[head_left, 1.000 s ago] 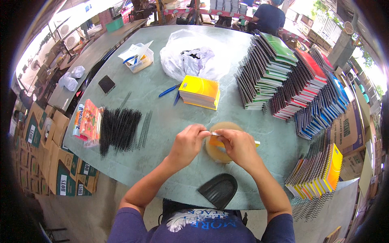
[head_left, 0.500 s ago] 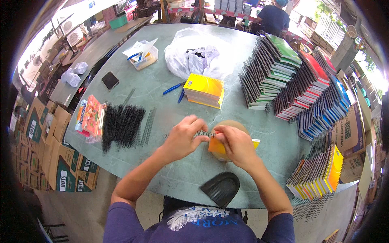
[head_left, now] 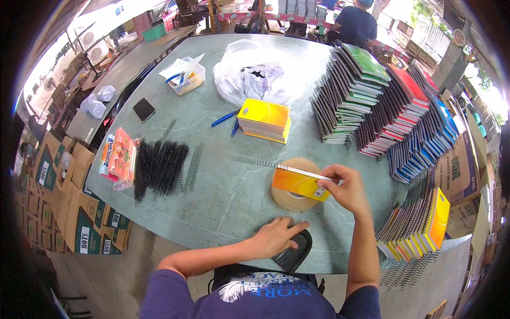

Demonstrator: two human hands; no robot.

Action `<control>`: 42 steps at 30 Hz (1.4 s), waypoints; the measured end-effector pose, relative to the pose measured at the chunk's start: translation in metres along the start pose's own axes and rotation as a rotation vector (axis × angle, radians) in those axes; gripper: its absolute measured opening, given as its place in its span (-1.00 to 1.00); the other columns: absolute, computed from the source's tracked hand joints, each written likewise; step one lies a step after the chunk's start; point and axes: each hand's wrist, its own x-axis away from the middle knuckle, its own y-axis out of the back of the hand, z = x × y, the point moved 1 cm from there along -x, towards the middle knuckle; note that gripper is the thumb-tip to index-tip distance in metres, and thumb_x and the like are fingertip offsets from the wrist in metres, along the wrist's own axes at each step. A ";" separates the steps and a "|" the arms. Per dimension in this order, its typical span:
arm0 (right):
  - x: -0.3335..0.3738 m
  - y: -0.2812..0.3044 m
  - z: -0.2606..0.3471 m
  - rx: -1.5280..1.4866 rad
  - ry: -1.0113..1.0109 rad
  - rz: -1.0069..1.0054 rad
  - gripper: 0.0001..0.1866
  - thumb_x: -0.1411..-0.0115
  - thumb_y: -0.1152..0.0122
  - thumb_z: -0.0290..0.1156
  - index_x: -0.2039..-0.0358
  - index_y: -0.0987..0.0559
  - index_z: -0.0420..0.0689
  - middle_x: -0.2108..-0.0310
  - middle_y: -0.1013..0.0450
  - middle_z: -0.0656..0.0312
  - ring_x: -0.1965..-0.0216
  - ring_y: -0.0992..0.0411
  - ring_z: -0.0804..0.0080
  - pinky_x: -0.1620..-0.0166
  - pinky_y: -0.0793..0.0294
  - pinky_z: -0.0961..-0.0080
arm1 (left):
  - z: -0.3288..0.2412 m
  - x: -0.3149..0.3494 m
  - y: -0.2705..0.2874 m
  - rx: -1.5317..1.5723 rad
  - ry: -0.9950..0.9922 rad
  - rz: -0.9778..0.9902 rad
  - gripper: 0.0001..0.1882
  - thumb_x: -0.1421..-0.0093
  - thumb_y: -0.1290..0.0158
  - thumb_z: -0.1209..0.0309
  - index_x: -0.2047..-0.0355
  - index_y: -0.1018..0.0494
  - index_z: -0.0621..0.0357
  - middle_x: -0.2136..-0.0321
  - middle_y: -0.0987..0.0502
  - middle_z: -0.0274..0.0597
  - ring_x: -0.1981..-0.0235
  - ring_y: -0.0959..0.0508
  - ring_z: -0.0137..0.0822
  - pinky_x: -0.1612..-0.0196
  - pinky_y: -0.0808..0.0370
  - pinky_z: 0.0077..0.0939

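My right hand [head_left: 343, 186] pinches the right end of a small yellow-orange notepad [head_left: 297, 182]. A dark spiral wire coil [head_left: 249, 160] is partly at the pad's top left edge, and its free length sticks out to the left. The pad rests on a wide tan roll of tape [head_left: 285, 204] that lies flat on the table. My left hand [head_left: 271, 237] is at the near table edge with its fingers apart, on or just over a black, rounded flat piece [head_left: 295, 252] whose kind I cannot make out.
Loose black coils [head_left: 161, 167] lie at the left by colourful packets [head_left: 122, 157]. Behind the roll are a stack of yellow pads [head_left: 264, 119], blue-handled pliers [head_left: 224, 118] and a plastic bag [head_left: 234, 80]. Spiral notebooks [head_left: 348, 93] rise in stacks at the right. A person [head_left: 356, 25] sits far off.
My left hand has let go of the coil and moved down to the black piece. My right hand has shifted right to the pad's end, leaving the coil sticking out freely.
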 end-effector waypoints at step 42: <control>0.035 -0.056 -0.066 -0.569 -0.021 -0.005 -0.66 -0.11 -0.13 -0.64 0.06 -0.52 -0.17 0.20 -0.51 0.28 0.17 -0.40 0.63 0.09 -0.37 0.68 | -0.041 -0.081 0.093 -0.208 -0.191 -0.635 -0.69 0.09 -0.19 0.56 0.27 -0.49 0.14 0.42 -0.46 -0.05 0.39 -0.47 -0.11 0.30 -0.44 -0.30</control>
